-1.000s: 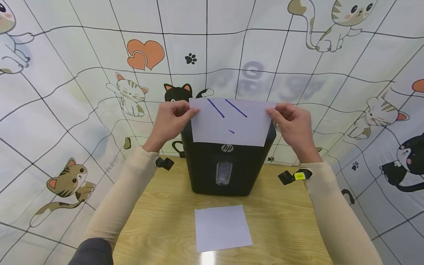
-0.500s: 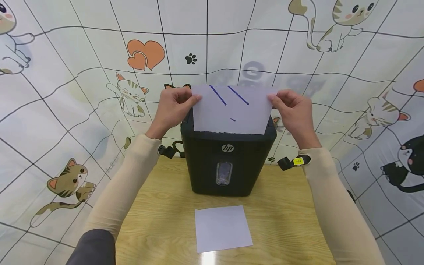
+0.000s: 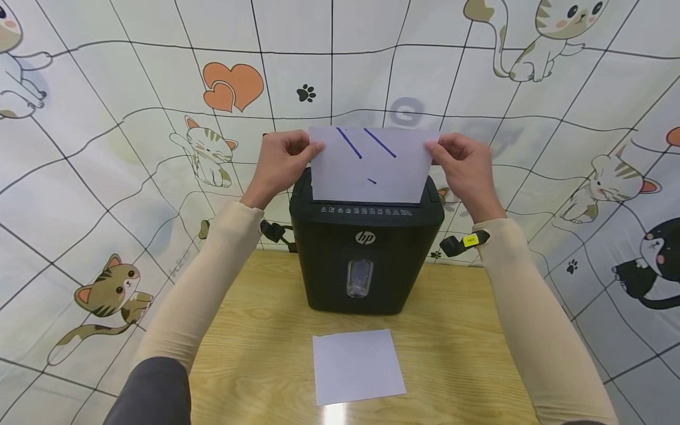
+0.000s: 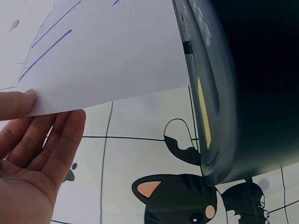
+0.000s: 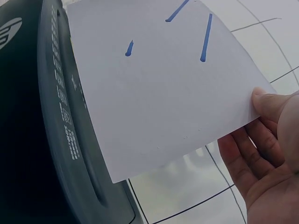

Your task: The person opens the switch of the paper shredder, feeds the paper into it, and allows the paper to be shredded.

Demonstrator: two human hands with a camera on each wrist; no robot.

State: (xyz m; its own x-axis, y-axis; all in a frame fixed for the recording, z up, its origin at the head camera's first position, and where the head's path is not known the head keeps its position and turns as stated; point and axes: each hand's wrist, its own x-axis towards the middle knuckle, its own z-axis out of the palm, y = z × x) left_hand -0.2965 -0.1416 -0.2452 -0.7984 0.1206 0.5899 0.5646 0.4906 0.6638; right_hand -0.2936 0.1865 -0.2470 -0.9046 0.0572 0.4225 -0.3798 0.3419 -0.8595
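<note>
A white sheet of paper (image 3: 372,168) with blue pen strokes is held upright over the top of a black HP paper shredder (image 3: 329,260). My left hand (image 3: 284,162) pinches its upper left corner between thumb and fingers. At the upper right corner, my right hand (image 3: 464,168) pinches it the same way. In the left wrist view, the lower edge of the paper (image 4: 121,60) meets the shredder's top (image 4: 219,93). The right wrist view has that edge of the paper (image 5: 154,112) lying along the top panel, beside its row of printed icons.
Another white sheet (image 3: 358,367) lies flat on the wooden table (image 3: 255,354) in front of the shredder. A small clear window (image 3: 359,278) on the shredder's front shows shreds inside. Behind and at both sides hangs a white curtain (image 3: 356,77) with cartoon cats.
Both hands have carried the paper up and back in the head view, from in front of the shredder's upper front to over its top. The icon row is now uncovered. The sheet on the table stays put.
</note>
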